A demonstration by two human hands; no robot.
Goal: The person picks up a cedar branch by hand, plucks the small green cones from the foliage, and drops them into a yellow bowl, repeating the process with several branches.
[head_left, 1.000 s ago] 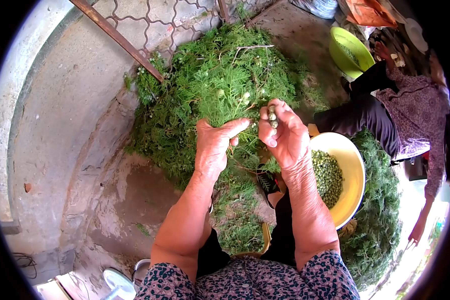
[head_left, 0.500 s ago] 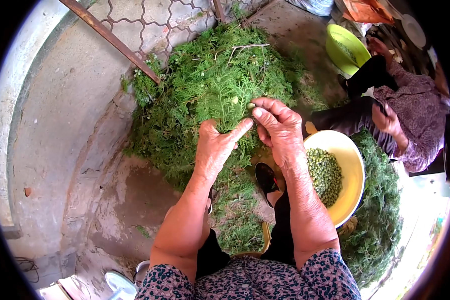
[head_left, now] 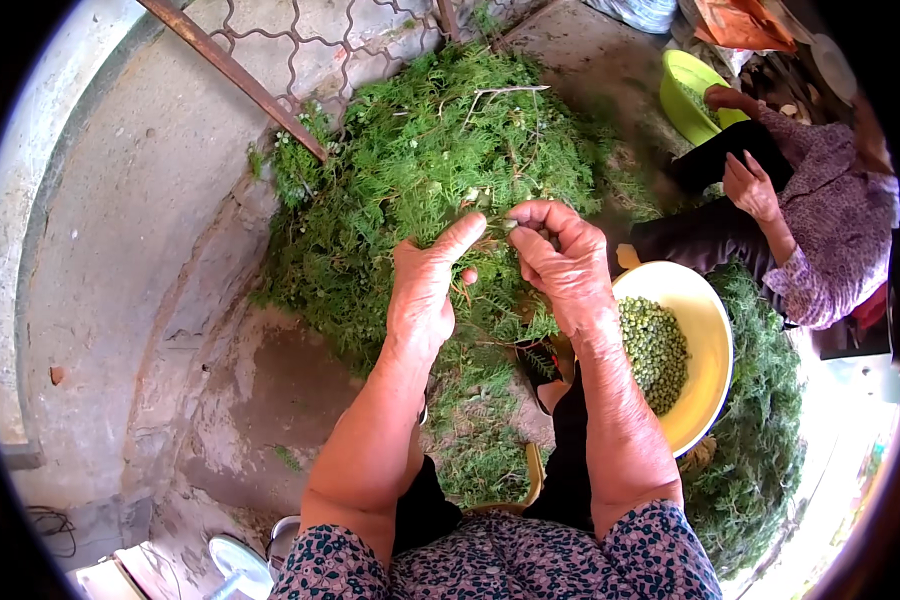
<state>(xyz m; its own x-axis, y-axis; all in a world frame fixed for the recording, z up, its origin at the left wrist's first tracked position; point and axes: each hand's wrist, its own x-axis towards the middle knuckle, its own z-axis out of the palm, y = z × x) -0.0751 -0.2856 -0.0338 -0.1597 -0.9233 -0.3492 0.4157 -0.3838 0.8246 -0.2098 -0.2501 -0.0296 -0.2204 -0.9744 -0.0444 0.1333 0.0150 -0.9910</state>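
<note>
A feathery evergreen sprig (head_left: pixel 488 243) is gripped by my left hand (head_left: pixel 425 285), its thumb laid across the stems. Close beside it, my right hand (head_left: pixel 568 262) pinches a small green seed cone (head_left: pixel 511 224) between thumb and forefinger, and more cones seem tucked behind in the curled fingers. Both hands are above a large heap of cut evergreen branches (head_left: pixel 410 150). By my right forearm stands a pale yellow basin (head_left: pixel 708 370), partly filled with round green cones (head_left: pixel 652 352).
At the right sits another person (head_left: pixel 830 220) with a lime-green basin (head_left: pixel 678 100). A second evergreen pile (head_left: pixel 745 480) lies beyond the yellow basin. A rusty metal bar (head_left: pixel 235 80) slants over the heap's far left, along a concrete wall (head_left: pixel 120 250).
The sprig in my left hand has turned and dropped lower, toward me. My right hand's fingers have curled in more. The other person's near hand has risen.
</note>
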